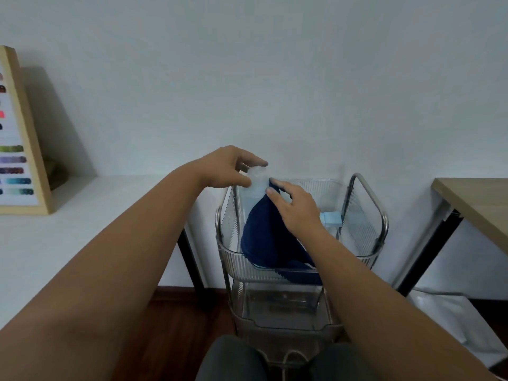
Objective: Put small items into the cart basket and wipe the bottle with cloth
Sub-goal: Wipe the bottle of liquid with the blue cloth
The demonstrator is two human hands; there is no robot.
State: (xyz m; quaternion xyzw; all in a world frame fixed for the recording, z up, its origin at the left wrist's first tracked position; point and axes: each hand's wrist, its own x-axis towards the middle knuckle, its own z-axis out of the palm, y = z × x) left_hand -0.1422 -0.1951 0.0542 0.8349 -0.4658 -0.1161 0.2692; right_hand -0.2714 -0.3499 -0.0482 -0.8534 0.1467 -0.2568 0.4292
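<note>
A clear plastic bottle [257, 185] stands upright above the top basket [275, 266] of a clear rolling cart. My left hand [231, 169] grips the bottle's cap end between thumb and fingers. A dark blue cloth [268, 237] drapes over the bottle's body and hangs down over the basket's front rim. My right hand [295, 206] lies on the cloth and presses it against the bottle, fingers fairly straight. A small light blue box [332, 218] sits inside the basket at the right. The bottle's lower part is hidden by the cloth.
A white table [68, 232] stands to the left with a wooden-framed colour chart [19, 149] leaning on the wall. A wooden desk [478, 202] is at the right. The cart's lower tray [286, 312] sits above my knees. White sheeting [453, 317] lies on the floor.
</note>
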